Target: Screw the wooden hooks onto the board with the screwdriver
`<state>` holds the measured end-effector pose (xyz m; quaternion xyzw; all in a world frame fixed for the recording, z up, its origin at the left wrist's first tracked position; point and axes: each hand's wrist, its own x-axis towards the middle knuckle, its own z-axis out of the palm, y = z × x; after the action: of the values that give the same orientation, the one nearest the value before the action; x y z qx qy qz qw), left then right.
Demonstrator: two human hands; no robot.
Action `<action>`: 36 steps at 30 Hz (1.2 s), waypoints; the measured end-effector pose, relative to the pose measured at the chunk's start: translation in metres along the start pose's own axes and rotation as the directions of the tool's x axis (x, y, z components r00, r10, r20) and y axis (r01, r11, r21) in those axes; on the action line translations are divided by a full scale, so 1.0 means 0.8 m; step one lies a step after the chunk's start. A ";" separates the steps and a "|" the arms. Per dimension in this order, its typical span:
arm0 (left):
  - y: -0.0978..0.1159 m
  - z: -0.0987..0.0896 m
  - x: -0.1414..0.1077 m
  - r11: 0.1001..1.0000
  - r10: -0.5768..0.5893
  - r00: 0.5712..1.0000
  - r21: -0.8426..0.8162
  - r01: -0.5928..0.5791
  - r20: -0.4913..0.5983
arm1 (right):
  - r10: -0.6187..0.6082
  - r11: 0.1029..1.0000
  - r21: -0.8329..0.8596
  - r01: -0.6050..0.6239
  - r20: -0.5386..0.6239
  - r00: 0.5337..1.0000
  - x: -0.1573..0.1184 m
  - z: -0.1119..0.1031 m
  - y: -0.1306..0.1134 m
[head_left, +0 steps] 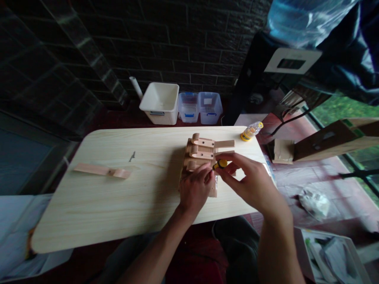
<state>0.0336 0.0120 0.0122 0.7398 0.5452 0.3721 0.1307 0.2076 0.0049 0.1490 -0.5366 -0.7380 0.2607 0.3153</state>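
A wooden piece (203, 148) with several curved-ended slats and dark screw holes rests on the light wooden table (142, 201). My left hand (195, 187) is closed at its near part, the fingertips drawn together by the screwdriver's tip; what they pinch is hidden. In my right hand (244, 173) is a short yellow-and-black screwdriver (220, 164), gripped by its handle between thumb and fingers, its tip pointing left at the wood. Apart on the left lies a loose wooden slat (102, 170) with a curled end. Small metal screws (132, 156) lie behind it.
A clear bottle-shaped container with yellow ends (251, 131) stands at the table's back right corner. Beyond the back edge are a white bin (160, 103) and two clear plastic boxes (209, 108). A water dispenser (291, 61) stands back right, cardboard (328, 140) to the right.
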 end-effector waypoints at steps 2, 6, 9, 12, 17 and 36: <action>0.000 0.001 0.000 1.000 -0.006 1.000 0.007 0.006 0.001 | -0.009 0.999 0.038 0.008 0.016 1.000 0.000 -0.001 -0.003; 0.000 0.003 0.001 1.000 -0.002 1.000 0.020 0.003 -0.025 | -0.042 0.996 0.081 0.041 0.016 0.999 -0.001 -0.004 -0.006; 0.000 0.004 0.001 1.000 0.019 0.999 0.015 -0.018 -0.051 | -0.044 0.997 0.070 0.043 0.000 0.999 0.000 -0.007 -0.005; -0.001 0.004 0.001 0.999 0.040 0.998 0.007 -0.040 -0.055 | -0.020 0.998 0.063 0.021 -0.006 1.000 0.001 -0.008 -0.002; 0.000 0.003 0.001 0.998 0.053 0.997 0.030 -0.051 -0.063 | 0.004 0.998 0.063 -0.002 -0.030 1.000 0.003 -0.005 -0.001; 0.003 0.002 0.002 1.000 0.002 1.000 0.000 -0.002 -0.027 | 0.001 0.995 0.099 -0.001 0.005 1.000 0.001 -0.007 -0.006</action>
<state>0.0366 0.0133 0.0130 0.7350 0.5463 0.3823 0.1231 0.2086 0.0041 0.1563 -0.5200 -0.7248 0.2983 0.3395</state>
